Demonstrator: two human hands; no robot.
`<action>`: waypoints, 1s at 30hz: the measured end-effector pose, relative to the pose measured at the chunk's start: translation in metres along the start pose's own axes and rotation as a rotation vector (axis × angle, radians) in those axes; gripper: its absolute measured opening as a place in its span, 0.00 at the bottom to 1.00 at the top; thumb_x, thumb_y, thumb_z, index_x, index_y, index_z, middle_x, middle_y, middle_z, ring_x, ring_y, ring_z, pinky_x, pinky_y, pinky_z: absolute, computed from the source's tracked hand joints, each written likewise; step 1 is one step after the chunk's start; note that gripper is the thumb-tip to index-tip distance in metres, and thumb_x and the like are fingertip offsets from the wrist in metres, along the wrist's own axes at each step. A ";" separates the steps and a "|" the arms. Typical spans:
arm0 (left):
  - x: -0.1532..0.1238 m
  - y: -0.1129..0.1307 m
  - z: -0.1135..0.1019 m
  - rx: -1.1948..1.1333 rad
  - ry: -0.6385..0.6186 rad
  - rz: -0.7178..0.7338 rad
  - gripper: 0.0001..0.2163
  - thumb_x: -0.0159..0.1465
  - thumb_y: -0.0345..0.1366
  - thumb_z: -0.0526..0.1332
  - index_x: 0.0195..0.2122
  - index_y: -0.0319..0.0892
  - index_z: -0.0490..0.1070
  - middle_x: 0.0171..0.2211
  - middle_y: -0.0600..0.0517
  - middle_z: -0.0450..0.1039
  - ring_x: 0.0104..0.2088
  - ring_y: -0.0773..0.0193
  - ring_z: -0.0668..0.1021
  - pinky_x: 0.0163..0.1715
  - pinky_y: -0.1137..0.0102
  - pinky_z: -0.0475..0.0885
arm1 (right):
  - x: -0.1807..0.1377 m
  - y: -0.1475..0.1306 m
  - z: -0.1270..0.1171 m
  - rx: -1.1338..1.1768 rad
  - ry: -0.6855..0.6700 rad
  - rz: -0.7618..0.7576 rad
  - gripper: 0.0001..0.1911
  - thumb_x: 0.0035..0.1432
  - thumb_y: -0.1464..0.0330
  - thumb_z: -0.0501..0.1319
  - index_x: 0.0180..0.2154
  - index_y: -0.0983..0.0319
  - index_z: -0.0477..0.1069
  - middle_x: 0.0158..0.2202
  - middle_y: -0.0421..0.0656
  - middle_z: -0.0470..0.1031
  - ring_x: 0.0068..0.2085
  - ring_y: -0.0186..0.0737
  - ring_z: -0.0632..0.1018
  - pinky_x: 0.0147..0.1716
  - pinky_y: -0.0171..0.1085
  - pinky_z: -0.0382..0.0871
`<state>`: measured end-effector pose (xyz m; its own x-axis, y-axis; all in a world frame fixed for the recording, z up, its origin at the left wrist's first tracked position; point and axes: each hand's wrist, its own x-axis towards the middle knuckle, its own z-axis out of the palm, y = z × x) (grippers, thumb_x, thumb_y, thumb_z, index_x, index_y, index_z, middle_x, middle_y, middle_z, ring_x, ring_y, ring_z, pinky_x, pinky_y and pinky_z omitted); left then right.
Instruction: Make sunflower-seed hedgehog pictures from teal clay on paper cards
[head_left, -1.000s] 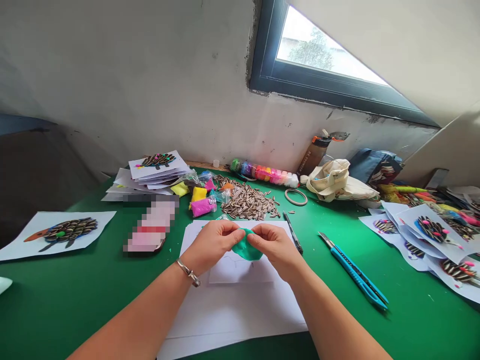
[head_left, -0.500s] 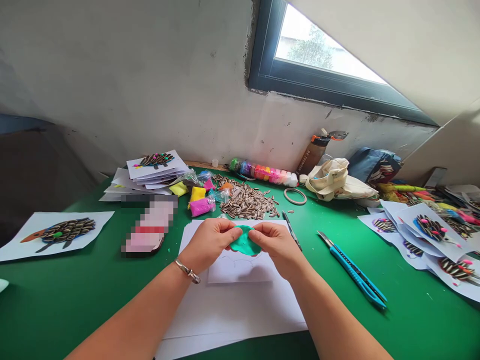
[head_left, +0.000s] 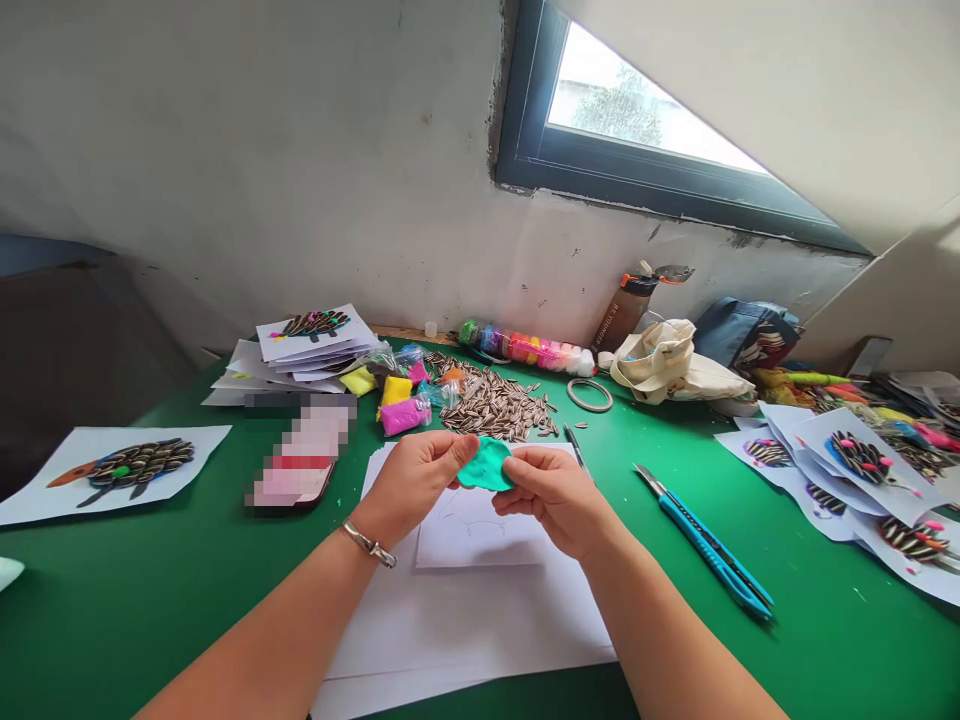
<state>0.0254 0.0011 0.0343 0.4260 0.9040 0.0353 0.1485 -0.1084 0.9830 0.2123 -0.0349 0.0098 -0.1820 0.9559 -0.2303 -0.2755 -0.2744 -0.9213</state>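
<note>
A flattened piece of turquoise modelling clay (head_left: 484,465) is stretched between my two hands above the paper. My left hand (head_left: 420,478) pinches its left edge between thumb and fingers. From the other side, my right hand (head_left: 553,492) grips the right edge, thumb on top. Underneath lies a small white sheet with a pencil drawing (head_left: 480,525), partly covered by my hands. It rests on larger white sheets (head_left: 450,620). Just beyond my hands spreads a heap of striped sunflower seeds (head_left: 499,400).
A blue utility knife (head_left: 705,545) and a dark pen (head_left: 576,445) lie to the right. Bagged clay (head_left: 405,412) and a blurred pink object (head_left: 300,455) are on the left. Seed-covered pictures (head_left: 135,470) flank both sides. A tape ring (head_left: 589,395) and bottle (head_left: 626,310) stand behind.
The clay has been turned and reshaped slightly between my fingers. My right fingers have spread somewhat below it, and more of the pencil drawing shows.
</note>
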 end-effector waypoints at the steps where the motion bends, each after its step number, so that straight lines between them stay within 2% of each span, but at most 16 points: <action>1: 0.000 0.000 0.000 0.007 -0.011 -0.004 0.17 0.61 0.49 0.59 0.24 0.40 0.71 0.23 0.54 0.68 0.26 0.66 0.69 0.27 0.71 0.64 | 0.000 -0.001 0.000 -0.026 0.020 -0.033 0.18 0.49 0.57 0.70 0.34 0.65 0.77 0.25 0.43 0.78 0.26 0.36 0.79 0.31 0.35 0.75; 6: 0.000 -0.002 0.002 0.047 0.030 -0.058 0.10 0.57 0.43 0.63 0.28 0.40 0.75 0.23 0.55 0.68 0.26 0.66 0.68 0.27 0.71 0.63 | -0.005 -0.010 0.000 -0.162 0.076 -0.129 0.18 0.47 0.57 0.70 0.33 0.66 0.78 0.27 0.43 0.78 0.26 0.37 0.79 0.31 0.37 0.74; 9: 0.000 -0.002 0.004 0.046 0.060 -0.060 0.10 0.57 0.42 0.62 0.29 0.40 0.75 0.23 0.55 0.68 0.27 0.66 0.68 0.27 0.71 0.64 | -0.005 -0.012 0.000 -0.108 0.052 -0.084 0.20 0.49 0.55 0.70 0.36 0.64 0.76 0.29 0.43 0.79 0.28 0.39 0.80 0.34 0.40 0.75; 13: 0.000 -0.001 0.003 0.003 0.106 -0.047 0.11 0.56 0.44 0.64 0.30 0.40 0.75 0.26 0.54 0.71 0.28 0.65 0.70 0.29 0.71 0.67 | -0.004 -0.009 0.000 -0.052 0.021 -0.003 0.21 0.52 0.51 0.66 0.32 0.64 0.73 0.22 0.43 0.76 0.28 0.39 0.79 0.32 0.39 0.74; 18: -0.001 0.000 0.001 -0.022 -0.018 0.015 0.19 0.63 0.51 0.59 0.28 0.40 0.75 0.25 0.52 0.70 0.28 0.64 0.70 0.29 0.70 0.68 | -0.003 -0.006 0.002 -0.131 -0.016 -0.096 0.15 0.49 0.60 0.70 0.32 0.64 0.73 0.26 0.40 0.75 0.26 0.33 0.75 0.29 0.34 0.70; 21: -0.001 -0.002 0.001 0.000 -0.027 -0.025 0.19 0.63 0.52 0.58 0.39 0.40 0.78 0.31 0.51 0.74 0.30 0.64 0.72 0.33 0.69 0.70 | -0.003 -0.007 -0.001 -0.175 0.010 -0.174 0.12 0.50 0.62 0.69 0.32 0.63 0.74 0.27 0.40 0.74 0.28 0.34 0.74 0.31 0.35 0.68; 24: -0.001 -0.004 0.002 0.009 0.033 -0.121 0.24 0.62 0.50 0.61 0.55 0.42 0.71 0.33 0.50 0.76 0.32 0.61 0.76 0.35 0.66 0.72 | -0.003 -0.009 -0.004 -0.237 0.040 -0.205 0.10 0.52 0.62 0.68 0.32 0.63 0.75 0.28 0.39 0.73 0.29 0.34 0.73 0.32 0.36 0.66; 26: 0.000 -0.006 0.003 0.019 0.060 -0.170 0.27 0.61 0.48 0.62 0.59 0.41 0.66 0.31 0.51 0.76 0.33 0.59 0.77 0.36 0.64 0.72 | -0.003 -0.009 -0.004 -0.275 0.066 -0.222 0.10 0.52 0.62 0.67 0.32 0.63 0.75 0.28 0.39 0.73 0.29 0.34 0.73 0.32 0.36 0.65; 28: 0.001 -0.007 0.004 0.010 0.045 -0.184 0.25 0.60 0.47 0.62 0.56 0.41 0.69 0.32 0.50 0.77 0.34 0.58 0.78 0.37 0.63 0.72 | -0.002 -0.009 -0.004 -0.305 0.096 -0.260 0.10 0.53 0.62 0.66 0.32 0.63 0.75 0.28 0.39 0.73 0.29 0.34 0.72 0.32 0.36 0.64; 30: 0.001 -0.007 0.004 -0.016 0.010 -0.189 0.21 0.59 0.45 0.64 0.50 0.40 0.74 0.34 0.49 0.78 0.36 0.57 0.78 0.38 0.64 0.72 | -0.003 -0.009 -0.003 -0.336 0.117 -0.300 0.10 0.53 0.62 0.66 0.31 0.63 0.75 0.27 0.39 0.72 0.29 0.34 0.71 0.31 0.36 0.64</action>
<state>0.0284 0.0014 0.0266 0.3828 0.9118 -0.1487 0.2109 0.0705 0.9750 0.2187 -0.0346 0.0179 -0.0284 0.9985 0.0462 0.0248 0.0469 -0.9986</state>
